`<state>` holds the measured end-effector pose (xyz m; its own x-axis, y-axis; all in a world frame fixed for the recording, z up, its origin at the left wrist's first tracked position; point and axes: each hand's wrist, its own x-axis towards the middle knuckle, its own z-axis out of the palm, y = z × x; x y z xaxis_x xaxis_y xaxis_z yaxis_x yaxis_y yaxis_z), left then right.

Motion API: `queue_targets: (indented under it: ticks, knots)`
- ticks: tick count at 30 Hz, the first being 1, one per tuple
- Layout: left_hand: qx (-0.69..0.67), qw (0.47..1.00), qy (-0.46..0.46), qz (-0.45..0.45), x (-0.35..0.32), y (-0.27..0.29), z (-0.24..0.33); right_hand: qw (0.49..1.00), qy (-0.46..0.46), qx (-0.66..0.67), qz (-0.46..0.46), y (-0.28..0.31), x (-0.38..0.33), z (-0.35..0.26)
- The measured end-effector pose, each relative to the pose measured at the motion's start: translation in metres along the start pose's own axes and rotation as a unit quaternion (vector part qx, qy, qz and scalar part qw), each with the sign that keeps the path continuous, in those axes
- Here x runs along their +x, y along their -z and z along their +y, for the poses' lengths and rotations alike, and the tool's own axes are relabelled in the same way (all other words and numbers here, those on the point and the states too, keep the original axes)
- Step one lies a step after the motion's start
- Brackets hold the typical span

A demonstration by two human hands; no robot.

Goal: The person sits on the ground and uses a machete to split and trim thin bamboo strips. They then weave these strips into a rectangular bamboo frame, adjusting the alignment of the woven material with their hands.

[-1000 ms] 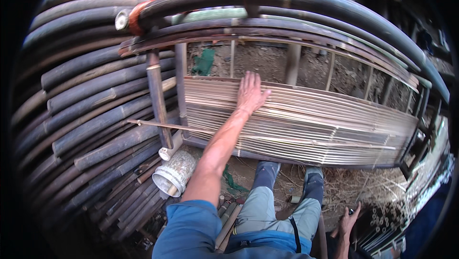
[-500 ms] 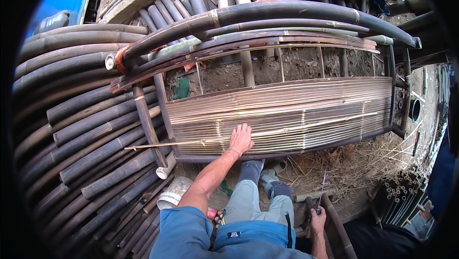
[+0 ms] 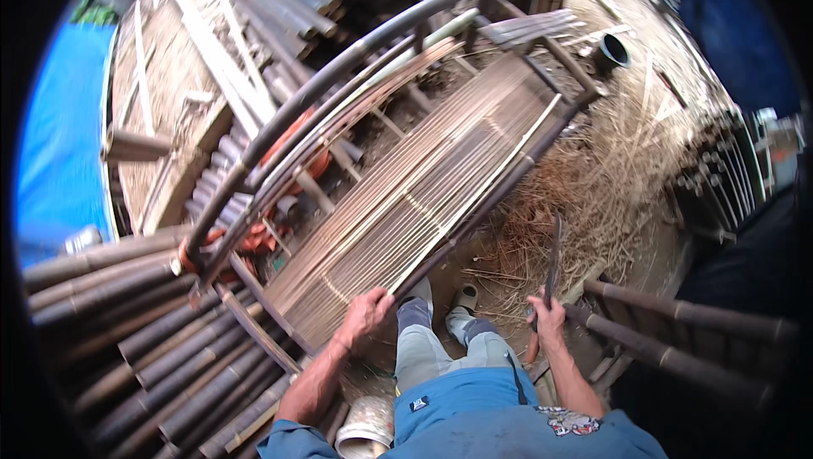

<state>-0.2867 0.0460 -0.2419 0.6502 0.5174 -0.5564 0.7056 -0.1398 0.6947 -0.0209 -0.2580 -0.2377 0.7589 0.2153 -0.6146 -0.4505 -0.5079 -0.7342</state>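
Note:
My left hand [image 3: 366, 311] is closed around the near end of a long pale bamboo strip [image 3: 542, 123], at the front edge of a dark bamboo bench [image 3: 528, 158]. The strip runs away to the right along that edge, over the seat slats [image 3: 398, 213]. On my right, my right hand [image 3: 549, 321] grips a long-bladed knife [image 3: 554, 260] with its dark blade pointing up and away. Its handle shows partly below the fist. Motion blurs the picture somewhat.
Dark bamboo poles [image 3: 169, 349] are stacked at the left. A white bucket [image 3: 366, 425] stands by my left leg. Straw-like shavings [image 3: 593, 196] cover ground right of the bench. Bamboo rails [image 3: 677, 357] lie near my right arm; a blue tarp [image 3: 63, 137] is far left.
The view has turned, so the bench now slants. My left hand has gone from lying on the strip and slats to gripping the strip's end. My right hand, with the knife, has come up and forward.

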Motion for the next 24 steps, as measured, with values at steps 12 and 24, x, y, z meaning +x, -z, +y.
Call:
queue_targets:
  ticks: [12, 24]
  knots:
    - [-0.242, 0.908, 0.015, -0.343, -0.098, -0.016, 0.204, 0.903, 0.254, 0.306, 0.165, 0.027, 0.014, -0.149]
    - [-0.225, 0.915, -0.186, -0.279, -0.02, 0.005, 0.282, 0.728, 0.527, -0.243, 0.365, 0.073, -0.065, -0.215]
